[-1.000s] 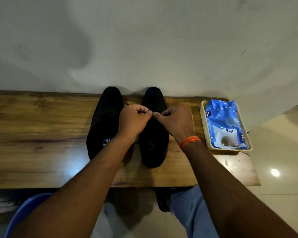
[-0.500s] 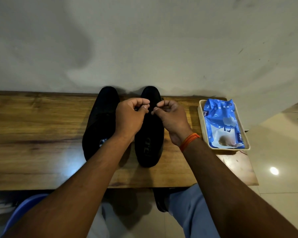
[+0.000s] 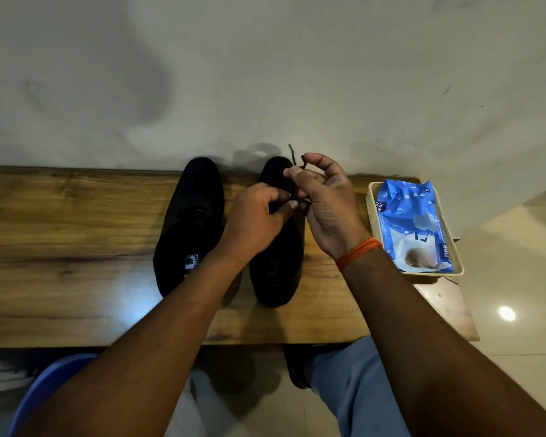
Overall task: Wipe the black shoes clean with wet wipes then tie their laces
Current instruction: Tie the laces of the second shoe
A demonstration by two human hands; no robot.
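Observation:
Two black shoes stand side by side on the wooden bench (image 3: 76, 247), toes toward the wall. The left shoe (image 3: 189, 222) lies untouched, with a laced knot visible on its top. Over the right shoe (image 3: 275, 266) both hands work the dark lace (image 3: 293, 159). My left hand (image 3: 256, 222) pinches the lace low, just above the shoe's tongue. My right hand (image 3: 325, 200) is raised, palm toward me, with the lace pinched and looped around its fingers, one end sticking up past the fingertips.
A blue pack of wet wipes (image 3: 413, 222) lies in a cream tray (image 3: 372, 216) at the bench's right end. The wall rises directly behind the shoes. Below the bench edge are my knees, a blue seat (image 3: 44, 386) and glossy floor tiles.
My right hand has lifted and turned palm-up, pulling the lace upward, while my left hand stays low on the right shoe. The lace end now stands up above the fingers.

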